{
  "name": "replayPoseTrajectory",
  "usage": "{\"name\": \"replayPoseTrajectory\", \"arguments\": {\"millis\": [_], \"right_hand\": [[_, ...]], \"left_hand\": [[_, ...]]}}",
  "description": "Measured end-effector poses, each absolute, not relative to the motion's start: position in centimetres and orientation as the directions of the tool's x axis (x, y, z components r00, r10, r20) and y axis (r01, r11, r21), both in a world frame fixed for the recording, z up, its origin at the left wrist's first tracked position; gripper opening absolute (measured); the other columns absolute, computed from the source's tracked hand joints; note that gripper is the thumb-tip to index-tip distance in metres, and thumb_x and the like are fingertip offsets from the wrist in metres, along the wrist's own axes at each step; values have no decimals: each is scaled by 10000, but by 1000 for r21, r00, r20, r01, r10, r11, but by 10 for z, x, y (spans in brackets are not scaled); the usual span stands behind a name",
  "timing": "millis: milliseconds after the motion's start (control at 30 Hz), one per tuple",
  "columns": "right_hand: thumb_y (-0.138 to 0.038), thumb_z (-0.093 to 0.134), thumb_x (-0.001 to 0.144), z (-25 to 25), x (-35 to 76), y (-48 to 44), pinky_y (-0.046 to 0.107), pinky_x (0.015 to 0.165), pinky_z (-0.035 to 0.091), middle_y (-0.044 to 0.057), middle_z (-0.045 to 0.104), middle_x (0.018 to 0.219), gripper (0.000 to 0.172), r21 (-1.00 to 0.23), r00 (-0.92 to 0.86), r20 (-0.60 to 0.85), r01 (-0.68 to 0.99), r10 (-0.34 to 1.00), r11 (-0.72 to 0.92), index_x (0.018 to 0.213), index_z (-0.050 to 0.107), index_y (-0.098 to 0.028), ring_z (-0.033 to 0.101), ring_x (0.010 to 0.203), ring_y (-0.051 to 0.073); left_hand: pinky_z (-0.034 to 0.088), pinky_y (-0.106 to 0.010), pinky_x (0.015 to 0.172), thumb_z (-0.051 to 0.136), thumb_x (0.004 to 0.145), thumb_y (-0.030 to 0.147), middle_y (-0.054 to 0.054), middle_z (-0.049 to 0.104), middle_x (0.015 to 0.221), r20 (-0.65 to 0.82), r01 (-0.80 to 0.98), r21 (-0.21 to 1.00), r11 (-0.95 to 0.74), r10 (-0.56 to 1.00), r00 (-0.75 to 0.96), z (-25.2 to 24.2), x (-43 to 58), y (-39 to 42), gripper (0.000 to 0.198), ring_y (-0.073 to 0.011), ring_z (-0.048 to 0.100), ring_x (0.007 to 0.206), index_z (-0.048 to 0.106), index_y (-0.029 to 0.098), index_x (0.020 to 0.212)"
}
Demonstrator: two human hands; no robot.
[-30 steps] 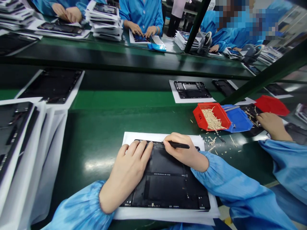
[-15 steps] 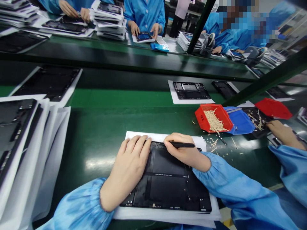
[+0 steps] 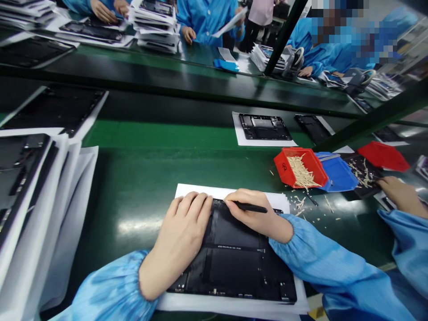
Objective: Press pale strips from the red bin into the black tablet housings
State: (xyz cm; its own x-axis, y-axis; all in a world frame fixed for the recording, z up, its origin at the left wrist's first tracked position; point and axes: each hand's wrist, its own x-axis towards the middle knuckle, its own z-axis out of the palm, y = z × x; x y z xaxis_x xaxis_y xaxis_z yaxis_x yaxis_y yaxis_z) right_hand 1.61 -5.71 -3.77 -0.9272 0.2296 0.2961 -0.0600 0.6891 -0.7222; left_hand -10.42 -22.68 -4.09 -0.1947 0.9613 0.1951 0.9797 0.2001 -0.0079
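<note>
An opened black tablet [image 3: 234, 263] lies on white paper sheets [image 3: 187, 191] in front of me, its battery and inner parts showing. My left hand [image 3: 183, 238] rests flat on the tablet's left side, fingers stretched toward its far edge. Between thumb and fingers, my right hand [image 3: 256, 211] grips a slim black pen-like tool [image 3: 252, 207] at that same far edge. The tool's tip is hidden by my fingers, so I cannot tell its exact kind.
A red bin [image 3: 301, 167] of thin pale strips and a blue bin [image 3: 339, 171] stand beyond my right hand. Stacked tablets and paper [image 3: 50, 214] rise at the left. Another tablet [image 3: 265, 128] lies farther back. A co-worker's hand [image 3: 399, 194] is at the right.
My right hand has shifted slightly left and the tool slopes more. My left hand stays on the tablet. Across the line, a co-worker has raised a white sheet. The tablet at far left has slid left.
</note>
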Motion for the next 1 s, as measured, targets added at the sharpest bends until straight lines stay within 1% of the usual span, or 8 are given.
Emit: {"name": "replayPoseTrajectory", "arguments": {"millis": [67,167,367,467,667,800,900,1000], "right_hand": [[-191,537,899,-38,15,-56,246,671,504,24,675,800,116,-722,-925,292,-46,245,690,880,651,-187,609,696,123],[-198,538,902,-39,14,-56,250,686,512,27,689,832,120,-730,-930,282,-50,234,682,915,658,-194,627,724,129],[-189,520,917,-39,13,-56,264,740,516,36,690,895,152,-759,-948,256,-77,188,646,993,651,-198,634,795,138],[-201,500,929,-39,14,-57,282,756,521,50,684,923,175,-752,-953,257,-96,157,653,1035,639,-198,632,814,150],[-208,509,920,-41,16,-56,268,709,506,38,680,864,138,-722,-942,278,-76,188,687,962,639,-198,622,760,139],[-195,496,918,-41,16,-58,268,705,493,38,663,855,135,-701,-945,279,-79,171,709,967,622,-196,606,748,137],[-192,501,910,-41,16,-59,259,681,491,30,661,822,125,-678,-935,293,-56,200,733,921,625,-203,602,713,132],[-192,518,903,-38,15,-60,254,678,496,27,675,815,121,-679,-926,301,-41,228,733,883,637,-201,615,709,130]], "left_hand": [[414,-438,913,472,850,98,-128,569,1227,202,979,-8,202,959,-197,-42,-105,-227,412,-306,474,1133,516,89,1259],[417,-441,916,458,853,99,-132,567,1231,199,979,-5,206,959,-201,-42,-104,-227,406,-303,480,1131,522,96,1254],[425,-434,904,443,853,98,-132,572,1222,189,978,0,210,960,-206,-40,-103,-226,403,-304,490,1123,528,103,1248],[431,-426,893,435,854,94,-129,574,1221,190,977,1,215,959,-211,-39,-103,-226,401,-299,493,1126,533,119,1242],[427,-432,896,452,849,94,-132,572,1222,185,977,-5,212,961,-207,-40,-103,-227,405,-307,490,1126,528,100,1247],[424,-435,896,464,855,104,-131,573,1220,198,977,6,213,957,-210,-41,-103,-227,400,-307,487,1131,520,102,1251],[434,-427,877,464,872,139,-122,588,1184,215,978,59,202,954,-210,-39,-108,-226,359,-287,508,1098,532,122,1224],[450,-408,867,453,904,224,-113,597,1139,228,968,174,180,949,-217,-38,-117,-225,312,-256,526,1062,541,144,1193]]}}
